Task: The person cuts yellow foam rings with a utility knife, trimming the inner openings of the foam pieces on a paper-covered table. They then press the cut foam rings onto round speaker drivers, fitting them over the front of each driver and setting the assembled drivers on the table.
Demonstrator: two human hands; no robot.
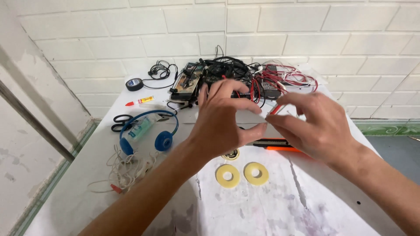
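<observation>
Worktop [332, 205] is white, wires heaped at 12 o'clock. Left hand [223, 124] and right hand [315, 126] meet mid-frame, each grip pinched together on a small pale strip [267, 117] (too tiny to identify), long axis roughly 9-to-3. Blue headphones [148, 131] at 9 o'clock, two yellow foam rings [241, 175] at 6.
</observation>
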